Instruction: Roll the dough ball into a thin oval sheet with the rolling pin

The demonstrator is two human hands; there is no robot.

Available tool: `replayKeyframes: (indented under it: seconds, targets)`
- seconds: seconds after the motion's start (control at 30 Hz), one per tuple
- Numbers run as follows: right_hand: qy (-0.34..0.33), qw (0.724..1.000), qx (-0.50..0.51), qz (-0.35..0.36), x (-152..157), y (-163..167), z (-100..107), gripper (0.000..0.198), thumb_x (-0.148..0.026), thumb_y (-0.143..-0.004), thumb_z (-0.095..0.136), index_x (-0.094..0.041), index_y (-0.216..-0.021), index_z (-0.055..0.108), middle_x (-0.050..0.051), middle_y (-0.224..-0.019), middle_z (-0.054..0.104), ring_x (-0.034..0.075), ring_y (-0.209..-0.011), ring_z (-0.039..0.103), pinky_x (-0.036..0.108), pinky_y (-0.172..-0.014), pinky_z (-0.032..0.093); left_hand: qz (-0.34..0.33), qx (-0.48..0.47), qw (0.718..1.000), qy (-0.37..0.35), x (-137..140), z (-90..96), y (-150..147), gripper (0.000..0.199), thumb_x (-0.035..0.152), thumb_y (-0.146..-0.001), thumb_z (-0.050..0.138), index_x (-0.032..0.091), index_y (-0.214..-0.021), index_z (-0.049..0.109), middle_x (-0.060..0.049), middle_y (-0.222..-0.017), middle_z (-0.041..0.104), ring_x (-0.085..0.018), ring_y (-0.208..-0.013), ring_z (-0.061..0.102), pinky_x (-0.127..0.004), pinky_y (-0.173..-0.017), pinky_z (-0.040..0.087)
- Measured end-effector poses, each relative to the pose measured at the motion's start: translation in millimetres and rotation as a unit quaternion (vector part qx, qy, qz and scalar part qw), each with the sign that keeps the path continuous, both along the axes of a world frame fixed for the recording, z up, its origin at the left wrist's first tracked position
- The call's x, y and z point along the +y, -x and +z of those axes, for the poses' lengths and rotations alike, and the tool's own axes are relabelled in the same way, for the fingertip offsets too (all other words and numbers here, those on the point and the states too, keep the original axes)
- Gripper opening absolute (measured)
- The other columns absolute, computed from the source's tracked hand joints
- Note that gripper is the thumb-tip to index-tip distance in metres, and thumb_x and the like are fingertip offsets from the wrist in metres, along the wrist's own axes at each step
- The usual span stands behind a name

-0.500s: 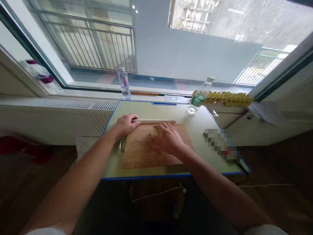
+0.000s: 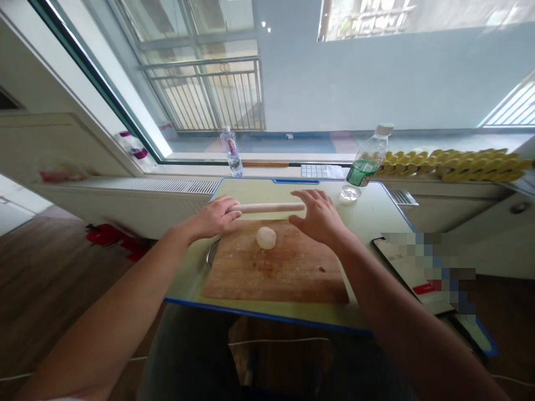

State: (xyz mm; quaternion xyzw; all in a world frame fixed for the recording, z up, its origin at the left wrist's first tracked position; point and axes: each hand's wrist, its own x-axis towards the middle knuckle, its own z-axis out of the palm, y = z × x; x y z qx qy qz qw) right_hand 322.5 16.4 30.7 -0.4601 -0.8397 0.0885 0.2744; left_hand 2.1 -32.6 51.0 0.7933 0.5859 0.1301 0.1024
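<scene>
Left grip [image 2: 218,216]'s wrapped round the left end of a rolling pin [image 2: 270,208]; right grip [image 2: 320,216]'s got fingers spread by the other end, can't tell if touching. Pale doughy ball [image 2: 266,238] sits nearer, on a wooden board [image 2: 276,278]. Green-label bottle [image 2: 362,172]'s standing far right on the counter [image 2: 368,223].

Bare forearms [image 2: 129,296] stretch forward from the wearer, left hand [image 2: 219,216] at 11 o'clock with fingers curled closed, right hand [image 2: 321,216] at 1 o'clock, palm inward, thumb and fingers parted.
</scene>
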Motion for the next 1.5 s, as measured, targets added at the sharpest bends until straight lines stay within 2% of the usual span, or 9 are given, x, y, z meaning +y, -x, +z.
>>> replayKeyframes:
  seconds: [0.1,0.2,0.3,0.43,0.6,0.7,0.8,1.0,1.5]
  targets:
    - [-0.016,0.999,-0.036,0.02,-7.4,-5.5,2.4,0.065,-0.028,-0.085,0.074,-0.021,-0.15,0.065,0.013,-0.149,0.068,0.036,-0.138,0.056,0.052,-0.119,0.042,-0.026,-0.062,0.998,-0.008,-19.1,3.8,-2.0,0.037,0.052,-0.104,0.051,0.021,-0.112,0.069,-0.007,-0.111,0.069,-0.026,-0.105,0.066,-0.038,-0.097,0.052]
    - [0.042,0.996,-0.068,0.035,-15.1,-6.9,12.5,0.039,-0.024,-0.086,0.068,-0.024,-0.123,0.078,0.008,-0.116,0.081,0.027,-0.105,0.069,0.037,-0.093,0.051,-0.032,-0.104,0.994,-0.001,-37.3,3.0,-2.6,0.037,0.052,-0.104,0.054,0.021,-0.115,0.07,-0.006,-0.112,0.07,-0.024,-0.103,0.066,-0.037,-0.095,0.052]
    - [0.101,0.99,-0.089,0.038,-23.8,-7.6,23.9,0.01,-0.026,-0.083,0.067,-0.024,-0.089,0.076,0.001,-0.079,0.073,0.018,-0.073,0.061,0.03,-0.067,0.041,-0.034,-0.127,0.991,0.019,-49.5,1.7,-0.9,0.036,0.053,-0.104,0.054,0.022,-0.114,0.071,-0.004,-0.108,0.071,-0.024,-0.1,0.066,-0.036,-0.093,0.052]
    - [0.142,0.983,-0.104,0.058,-31.5,-8.2,30.2,0.007,-0.026,-0.082,0.067,-0.023,-0.075,0.066,-0.003,-0.065,0.06,0.013,-0.06,0.047,0.028,-0.06,0.034,-0.036,-0.135,0.99,0.022,-54.2,5.0,-5.6,0.033,0.049,-0.102,0.054,0.022,-0.106,0.072,-0.004,-0.104,0.073,-0.024,-0.098,0.067,-0.036,-0.09,0.051]
    - [0.195,0.971,-0.114,0.076,-30.1,-3.7,26.2,0.032,-0.052,-0.089,0.073,-0.024,-0.079,0.065,-0.002,-0.068,0.061,0.013,-0.062,0.049,0.029,-0.059,0.033,0.001,0.013,1.0,-0.012,-41.6,16.1,-31.1,0.04,0.043,-0.108,0.038,0.022,-0.095,0.07,-0.006,-0.099,0.076,-0.025,-0.095,0.069,-0.039,-0.089,0.047]
    - [0.207,0.967,-0.101,0.106,-25.7,-1.8,21.7,0.054,-0.072,-0.102,0.053,-0.023,-0.08,0.063,0.0,-0.071,0.062,0.015,-0.064,0.05,0.031,-0.062,0.032,0.023,0.094,0.995,-0.024,-31.0,18.5,-45.9,0.051,0.044,-0.112,0.029,0.022,-0.097,0.072,-0.009,-0.103,0.08,-0.028,-0.099,0.072,-0.041,-0.089,0.047]
    - [0.201,0.969,-0.084,0.116,-21.3,-2.3,16.8,0.065,-0.07,-0.111,0.031,-0.023,-0.074,0.056,-0.001,-0.067,0.057,0.015,-0.064,0.046,0.032,-0.066,0.032,0.041,0.122,0.992,-0.015,-23.6,12.7,-54.6,0.054,0.044,-0.112,0.028,0.023,-0.098,0.076,-0.01,-0.102,0.083,-0.028,-0.094,0.075,-0.039,-0.083,0.047]
    - [0.197,0.971,-0.101,0.092,-21.5,-1.8,14.7,0.063,-0.069,-0.111,0.034,-0.023,-0.075,0.057,0.0,-0.069,0.057,0.015,-0.067,0.046,0.032,-0.067,0.031,0.086,0.119,0.989,-0.033,-25.5,-3.5,-58.6,0.06,0.047,-0.11,0.028,0.022,-0.095,0.082,-0.012,-0.093,0.083,-0.029,-0.086,0.076,-0.039,-0.077,0.048]
    - [0.182,0.965,-0.176,0.073,-28.1,5.6,15.4,0.04,-0.061,-0.102,0.065,-0.024,-0.087,0.068,0.001,-0.075,0.066,0.015,-0.065,0.05,0.03,-0.063,0.032,0.086,0.133,0.986,-0.05,-28.1,-18.1,-55.7,0.067,0.048,-0.11,0.025,0.018,-0.098,0.084,-0.015,-0.09,0.082,-0.031,-0.085,0.077,-0.042,-0.078,0.051]
